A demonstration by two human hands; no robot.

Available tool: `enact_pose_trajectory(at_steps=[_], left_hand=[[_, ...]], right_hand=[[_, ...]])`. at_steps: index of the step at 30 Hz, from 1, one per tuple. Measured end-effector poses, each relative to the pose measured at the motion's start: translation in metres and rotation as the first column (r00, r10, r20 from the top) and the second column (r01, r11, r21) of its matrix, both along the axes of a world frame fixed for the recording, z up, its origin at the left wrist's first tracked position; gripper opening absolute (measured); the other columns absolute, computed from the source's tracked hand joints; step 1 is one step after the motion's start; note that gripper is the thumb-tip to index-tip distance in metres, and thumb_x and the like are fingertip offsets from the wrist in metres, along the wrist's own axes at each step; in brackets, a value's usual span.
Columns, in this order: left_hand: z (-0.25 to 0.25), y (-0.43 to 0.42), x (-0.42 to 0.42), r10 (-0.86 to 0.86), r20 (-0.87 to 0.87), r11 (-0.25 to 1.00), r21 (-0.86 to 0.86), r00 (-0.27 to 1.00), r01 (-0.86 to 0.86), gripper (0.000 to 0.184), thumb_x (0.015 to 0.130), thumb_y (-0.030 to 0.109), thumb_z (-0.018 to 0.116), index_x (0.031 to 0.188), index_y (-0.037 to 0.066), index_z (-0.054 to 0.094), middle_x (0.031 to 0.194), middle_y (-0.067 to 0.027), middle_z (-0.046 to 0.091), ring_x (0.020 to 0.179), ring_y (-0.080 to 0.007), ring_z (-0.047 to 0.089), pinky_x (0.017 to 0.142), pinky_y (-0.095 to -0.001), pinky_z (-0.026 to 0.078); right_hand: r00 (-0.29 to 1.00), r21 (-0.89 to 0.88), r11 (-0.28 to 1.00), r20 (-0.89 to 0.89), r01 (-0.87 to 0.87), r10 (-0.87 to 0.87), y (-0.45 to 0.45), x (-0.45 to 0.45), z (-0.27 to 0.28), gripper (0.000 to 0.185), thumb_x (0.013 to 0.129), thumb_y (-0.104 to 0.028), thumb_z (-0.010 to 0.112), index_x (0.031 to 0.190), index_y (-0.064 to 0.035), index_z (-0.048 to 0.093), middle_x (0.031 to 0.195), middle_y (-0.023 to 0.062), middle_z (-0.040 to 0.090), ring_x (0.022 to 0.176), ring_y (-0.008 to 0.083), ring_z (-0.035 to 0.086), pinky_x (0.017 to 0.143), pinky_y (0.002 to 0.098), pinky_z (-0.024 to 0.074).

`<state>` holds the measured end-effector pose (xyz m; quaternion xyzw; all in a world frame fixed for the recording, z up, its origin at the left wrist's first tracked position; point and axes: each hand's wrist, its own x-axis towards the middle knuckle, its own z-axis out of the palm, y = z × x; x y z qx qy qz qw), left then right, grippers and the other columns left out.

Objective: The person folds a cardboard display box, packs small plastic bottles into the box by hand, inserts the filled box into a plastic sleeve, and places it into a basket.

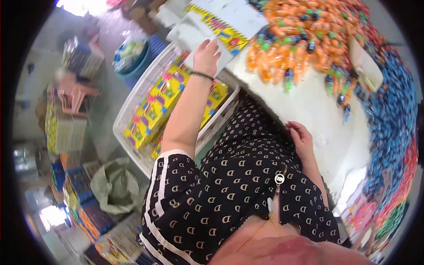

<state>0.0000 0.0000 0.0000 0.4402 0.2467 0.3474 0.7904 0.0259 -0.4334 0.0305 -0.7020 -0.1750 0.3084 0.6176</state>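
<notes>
My left hand reaches out over a white basket, its fingers apart and slightly bent. It lies over the white cardboard of a display box with a yellow printed strip; whether it touches it, I cannot tell. Yellow printed boxes fill the basket below my left forearm. By the near edge of the white table, my right hand rests with loosely bent fingers and nothing visible in it. Small orange bottle-shaped items with green and dark blue ends are heaped on the table beyond.
Blue wrapped pieces line the table's right side, near a white scoop-like container. On the floor at left are a pink stool, stacked boxes, an open sack and a teal tub.
</notes>
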Motion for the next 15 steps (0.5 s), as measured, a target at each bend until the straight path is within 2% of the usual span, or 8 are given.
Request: enact_pose_trajectory(at_steps=[2, 3, 5, 7, 9, 11, 12, 15], left_hand=[[-0.054, 0.098, 0.055, -0.023, -0.477, 0.888, 0.395, 0.878, 0.238, 0.042, 0.088, 0.017, 0.065, 0.126, 0.006, 0.052, 0.110, -0.0132, 0.064, 0.098, -0.0290, 0.062, 0.079, -0.0453, 0.051], [-0.036, 0.117, 0.094, 0.149, -0.694, 0.672, 0.594, 0.704, 0.443, 0.040, 0.088, 0.015, 0.065, 0.123, 0.000, 0.054, 0.103, -0.0125, 0.066, 0.098, -0.0261, 0.063, 0.078, -0.0448, 0.052], [0.006, 0.073, 0.119, 0.014, -0.344, 0.995, -0.088, 0.939, -0.047, 0.035, 0.088, 0.011, 0.063, 0.119, -0.004, 0.055, 0.099, -0.0126, 0.066, 0.088, -0.0253, 0.065, 0.073, -0.0418, 0.053], [0.021, 0.063, 0.143, -0.033, -0.310, 0.985, -0.172, 0.950, -0.022, 0.034, 0.087, 0.012, 0.064, 0.116, -0.005, 0.056, 0.103, -0.0145, 0.066, 0.083, -0.0264, 0.065, 0.071, -0.0394, 0.053], [0.033, 0.081, 0.140, -0.216, -0.308, 0.976, -0.086, 0.927, 0.199, 0.028, 0.086, 0.014, 0.067, 0.104, -0.006, 0.062, 0.102, -0.0144, 0.067, 0.084, -0.0260, 0.065, 0.073, -0.0366, 0.052], [0.109, 0.025, 0.130, 0.310, -0.473, 0.758, 0.647, 0.825, 0.086, 0.022, 0.084, 0.015, 0.069, 0.089, -0.006, 0.066, 0.093, -0.0125, 0.068, 0.082, -0.0258, 0.065, 0.073, -0.0361, 0.051], [0.142, 0.001, 0.123, 0.377, -0.409, 0.626, 0.774, 0.831, 0.096, 0.021, 0.084, 0.015, 0.069, 0.086, -0.006, 0.066, 0.088, -0.0112, 0.068, 0.082, -0.0245, 0.064, 0.073, -0.0353, 0.051], [0.175, -0.033, 0.110, 0.276, -0.152, 0.420, 0.907, 0.949, 0.023, 0.021, 0.084, 0.015, 0.069, 0.086, -0.005, 0.065, 0.091, -0.0125, 0.067, 0.086, -0.0211, 0.062, 0.079, -0.0329, 0.049]], right_hand=[[0.990, -0.064, 0.997, 0.130, -0.039, 0.047, 0.004, -0.010, -0.001, 0.028, 0.096, -0.007, 0.051, 0.123, -0.0028, 0.056, 0.113, 0.0086, 0.064, 0.103, 0.0157, 0.060, 0.091, 0.0282, 0.0467], [0.992, 0.028, 0.998, 0.122, -0.049, 0.045, 0.003, -0.013, -0.014, 0.027, 0.096, -0.007, 0.051, 0.122, -0.0021, 0.056, 0.112, 0.0089, 0.064, 0.103, 0.0153, 0.060, 0.090, 0.0272, 0.0471], [0.992, -0.002, 0.999, 0.123, 0.040, -0.040, -0.025, -0.011, 0.004, 0.026, 0.095, -0.007, 0.052, 0.121, -0.0013, 0.057, 0.112, 0.0088, 0.065, 0.103, 0.0155, 0.060, 0.091, 0.0275, 0.0470], [0.991, -0.023, 0.997, 0.106, 0.079, -0.076, -0.044, -0.005, 0.016, 0.026, 0.094, -0.008, 0.054, 0.118, 0.0002, 0.059, 0.111, 0.0086, 0.065, 0.104, 0.0159, 0.061, 0.092, 0.0280, 0.0468], [0.989, 0.042, 0.988, -0.001, 0.150, -0.150, -0.052, -0.008, 0.014, 0.026, 0.094, -0.008, 0.054, 0.117, 0.0000, 0.060, 0.111, 0.0086, 0.065, 0.103, 0.0157, 0.061, 0.092, 0.0279, 0.0466], [0.962, 0.129, 0.968, -0.197, 0.214, -0.186, -0.060, -0.006, 0.012, 0.025, 0.093, -0.008, 0.055, 0.116, -0.0002, 0.061, 0.111, 0.0087, 0.065, 0.103, 0.0153, 0.061, 0.092, 0.0275, 0.0463], [0.957, 0.137, 0.961, -0.199, 0.238, -0.209, -0.065, -0.002, 0.010, 0.025, 0.093, -0.008, 0.055, 0.116, -0.0002, 0.061, 0.111, 0.0087, 0.065, 0.103, 0.0153, 0.061, 0.092, 0.0275, 0.0463], [0.959, -0.125, 0.966, 0.206, 0.225, -0.197, -0.084, 0.023, 0.006, 0.023, 0.091, -0.008, 0.058, 0.112, -0.0032, 0.064, 0.106, 0.0075, 0.066, 0.097, 0.0155, 0.062, 0.088, 0.0281, 0.0482]])
